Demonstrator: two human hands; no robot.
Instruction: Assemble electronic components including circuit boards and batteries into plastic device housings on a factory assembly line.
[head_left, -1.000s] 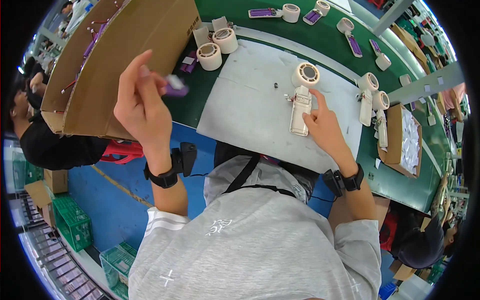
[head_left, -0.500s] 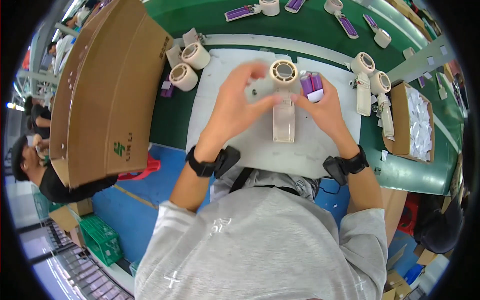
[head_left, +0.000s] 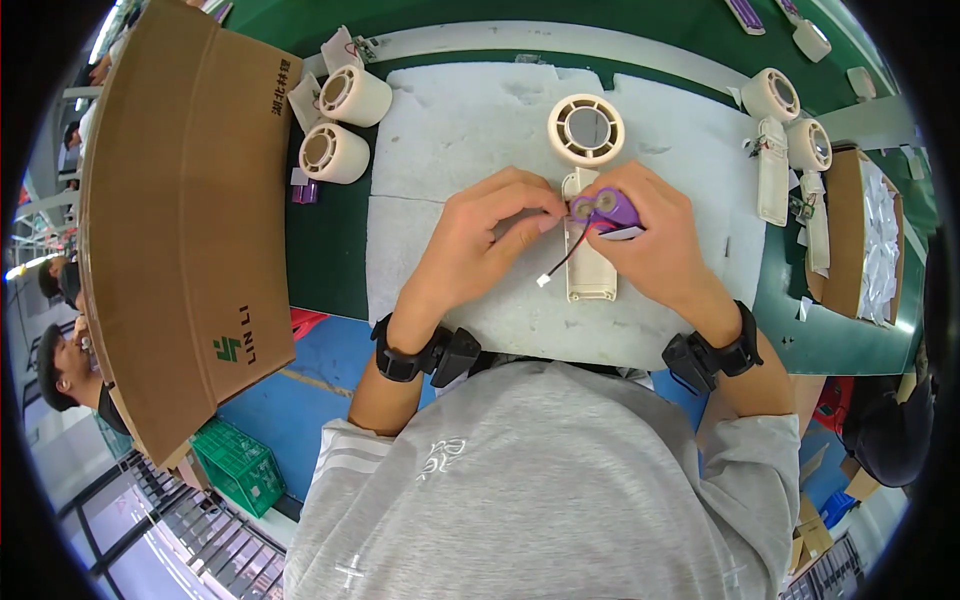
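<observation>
On the pale mat lies a cream handheld fan (head_left: 592, 272), its round head up and its hollow handle open toward me. In my right hand (head_left: 660, 225) is a purple battery pack of two cells (head_left: 612, 206), held end-on over the upper handle. From the pack a dark and red wire lead hangs down to a small white connector (head_left: 543, 280) just left of the handle. The fingers of my left hand (head_left: 485, 240) are pinched together at the handle's left edge, beside the pack; what they grip is too small to make out.
A tall cardboard box (head_left: 190, 220) stands at the left. Next to it are two more cream fan heads (head_left: 335, 153). More fan bodies (head_left: 772, 170) lie at the right, by a carton of silvery-white packets (head_left: 878, 245). Beyond the mat (head_left: 450, 110) runs a green conveyor surface (head_left: 600, 25).
My right hand has brought the battery pack from beside the fan to over its handle, turning it end-on. My left hand has come down from the fan head and its fingers have closed.
</observation>
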